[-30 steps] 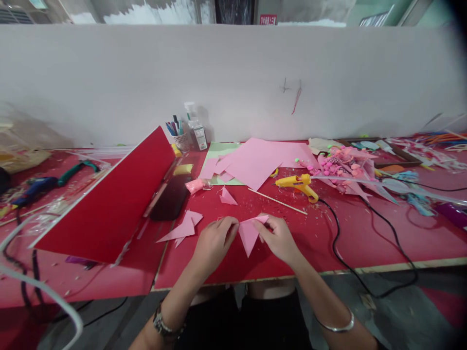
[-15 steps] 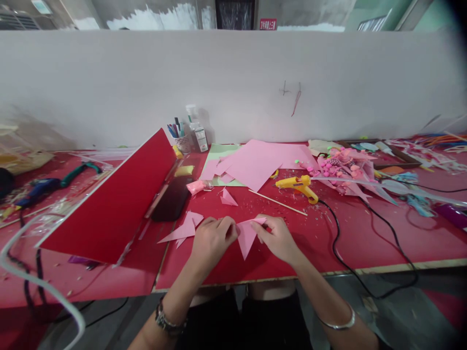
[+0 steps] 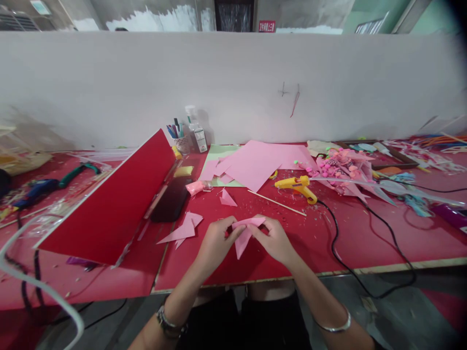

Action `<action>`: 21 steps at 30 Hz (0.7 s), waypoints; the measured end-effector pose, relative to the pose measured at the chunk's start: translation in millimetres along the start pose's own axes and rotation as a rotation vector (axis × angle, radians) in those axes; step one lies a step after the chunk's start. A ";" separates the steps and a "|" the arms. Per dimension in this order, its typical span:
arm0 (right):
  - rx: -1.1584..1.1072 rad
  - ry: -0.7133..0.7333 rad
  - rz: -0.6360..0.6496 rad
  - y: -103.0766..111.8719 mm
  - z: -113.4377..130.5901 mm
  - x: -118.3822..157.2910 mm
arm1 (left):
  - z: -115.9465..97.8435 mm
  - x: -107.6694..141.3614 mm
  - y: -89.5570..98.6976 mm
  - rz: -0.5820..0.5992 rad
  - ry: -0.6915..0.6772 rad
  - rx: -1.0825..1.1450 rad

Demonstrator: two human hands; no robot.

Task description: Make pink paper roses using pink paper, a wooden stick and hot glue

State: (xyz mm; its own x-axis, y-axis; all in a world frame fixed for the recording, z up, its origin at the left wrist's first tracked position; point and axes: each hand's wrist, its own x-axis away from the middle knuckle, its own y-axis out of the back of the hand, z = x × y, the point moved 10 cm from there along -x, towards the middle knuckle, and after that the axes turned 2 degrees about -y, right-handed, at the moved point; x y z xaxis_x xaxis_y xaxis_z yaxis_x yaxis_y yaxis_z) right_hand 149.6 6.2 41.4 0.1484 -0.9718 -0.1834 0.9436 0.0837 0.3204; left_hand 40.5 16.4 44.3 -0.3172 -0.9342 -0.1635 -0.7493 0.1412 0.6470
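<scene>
A folded pink paper piece point(image 3: 242, 241) hangs between my two hands above the red tabletop, its point toward me. My left hand point(image 3: 219, 239) pinches its left end between thumb and fingers. On the right side, my right hand point(image 3: 273, 239) grips the upper folded strip, thumb in front. Pink paper cutouts point(image 3: 186, 228) lie left of my left hand, and a small folded pink triangle point(image 3: 227, 198) rests just beyond my hands. Farther back, large pink sheets point(image 3: 251, 163) lie over a light green sheet point(image 3: 237, 183).
A yellow glue gun point(image 3: 297, 186) with a black cord lies to the right, near a thin wooden stick point(image 3: 277, 202). Pink decorations point(image 3: 343, 167) sit farther right. A slanted red board point(image 3: 113, 204) and a black phone point(image 3: 171, 199) are on the left.
My left hand has turned, its thumb now on the front of the paper. The paper's upper edge is folded over into a strip, and its point has shifted slightly left.
</scene>
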 end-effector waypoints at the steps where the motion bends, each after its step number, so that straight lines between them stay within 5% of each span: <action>1: 0.007 -0.007 0.030 -3.4 -1.7 0.2 | 0.6 0.1 0.0 -0.004 0.004 -0.016; 8: 0.074 0.005 0.129 -14.8 -2.4 2.0 | -6.3 -0.8 3.5 -0.023 -0.049 -0.081; 16: 0.143 0.042 0.101 -5.7 4.9 0.8 | -8.4 2.5 -6.9 0.212 -0.046 0.114; 21: 0.167 0.034 0.018 1.7 1.8 -2.0 | -2.8 -2.8 2.1 0.123 0.006 0.083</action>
State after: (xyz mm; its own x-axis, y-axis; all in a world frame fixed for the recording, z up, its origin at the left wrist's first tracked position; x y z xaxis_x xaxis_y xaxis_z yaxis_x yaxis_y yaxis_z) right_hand 150.4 7.9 43.9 0.1777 -0.9622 -0.2064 0.8789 0.0608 0.4732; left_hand 41.4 18.4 48.2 -0.4065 -0.9099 -0.0822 -0.7505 0.2813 0.5979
